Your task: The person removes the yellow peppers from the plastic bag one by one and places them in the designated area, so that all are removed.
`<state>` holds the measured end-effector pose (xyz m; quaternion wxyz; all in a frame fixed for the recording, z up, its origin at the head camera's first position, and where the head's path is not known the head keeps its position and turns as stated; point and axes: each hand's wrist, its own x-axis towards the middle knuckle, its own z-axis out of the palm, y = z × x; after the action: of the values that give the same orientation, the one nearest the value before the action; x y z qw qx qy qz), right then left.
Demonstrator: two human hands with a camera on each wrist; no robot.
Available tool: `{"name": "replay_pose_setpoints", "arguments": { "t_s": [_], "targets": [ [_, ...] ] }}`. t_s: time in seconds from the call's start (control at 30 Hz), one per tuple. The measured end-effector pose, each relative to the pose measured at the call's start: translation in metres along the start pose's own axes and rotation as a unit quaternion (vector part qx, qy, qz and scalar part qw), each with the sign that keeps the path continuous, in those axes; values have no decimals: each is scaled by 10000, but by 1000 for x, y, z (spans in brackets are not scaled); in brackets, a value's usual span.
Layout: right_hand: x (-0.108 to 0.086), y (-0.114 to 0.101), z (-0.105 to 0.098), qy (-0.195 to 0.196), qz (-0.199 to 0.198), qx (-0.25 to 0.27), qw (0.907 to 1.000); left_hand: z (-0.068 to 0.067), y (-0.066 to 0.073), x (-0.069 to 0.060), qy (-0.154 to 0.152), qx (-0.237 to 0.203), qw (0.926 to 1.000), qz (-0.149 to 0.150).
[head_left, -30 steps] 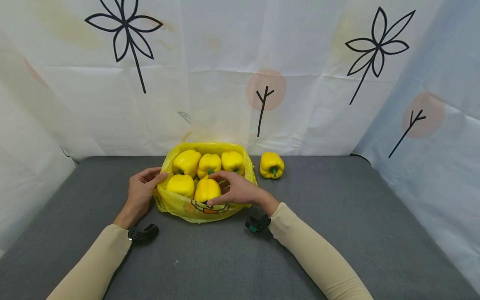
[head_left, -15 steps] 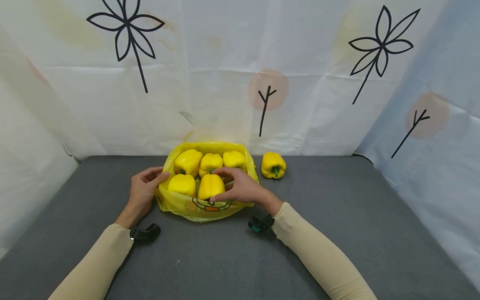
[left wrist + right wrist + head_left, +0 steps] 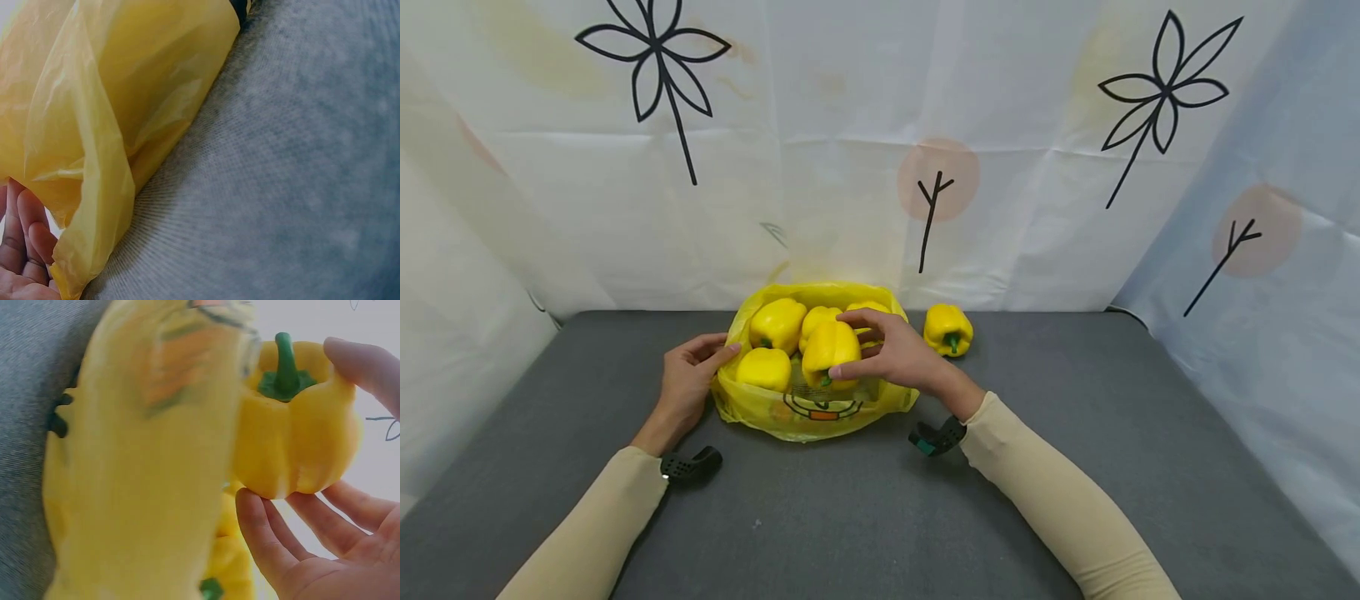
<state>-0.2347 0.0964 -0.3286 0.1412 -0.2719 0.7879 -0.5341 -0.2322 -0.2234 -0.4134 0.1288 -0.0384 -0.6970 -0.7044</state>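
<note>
My right hand (image 3: 904, 358) holds a yellow bell pepper (image 3: 831, 345) between thumb and fingers, over the front part of an open yellow plastic bag (image 3: 752, 414). In the right wrist view the held bell pepper (image 3: 300, 434) has its green stem upward, with the thumb on one side and fingertips on the other. Several more yellow bell peppers (image 3: 777, 323) lie inside the bag, some partly covered by the right hand. At the bag's left rim, my left hand (image 3: 682, 379) pinches the plastic; in the left wrist view its fingers (image 3: 32, 215) are partly behind the bag (image 3: 100, 156).
One yellow bell pepper (image 3: 948, 330) sits outside the bag, to its right near the back edge of the grey table (image 3: 820, 525). A white patterned cloth (image 3: 835, 200) hangs behind the table and along both sides.
My right hand has lifted a bell pepper up from the front of the bag and slightly to the right, its stem now showing. My left hand has stayed at the rim.
</note>
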Motion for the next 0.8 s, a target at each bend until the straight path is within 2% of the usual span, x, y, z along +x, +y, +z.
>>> {"name": "replay_pose_setpoints", "arguments": {
  "t_s": [0.27, 0.5, 0.8],
  "targets": [
    [-7, -9, -13, 12, -201, 169, 9997, 1, 1, 0, 56, 145, 9999, -55],
    [-14, -8, -32, 144, -104, 166, 9997, 0, -1, 1, 24, 61, 10000, -26],
    [-28, -6, -63, 451, -4, -100, 9989, 1, -1, 1, 22, 26, 10000, -66]
  ]
}}
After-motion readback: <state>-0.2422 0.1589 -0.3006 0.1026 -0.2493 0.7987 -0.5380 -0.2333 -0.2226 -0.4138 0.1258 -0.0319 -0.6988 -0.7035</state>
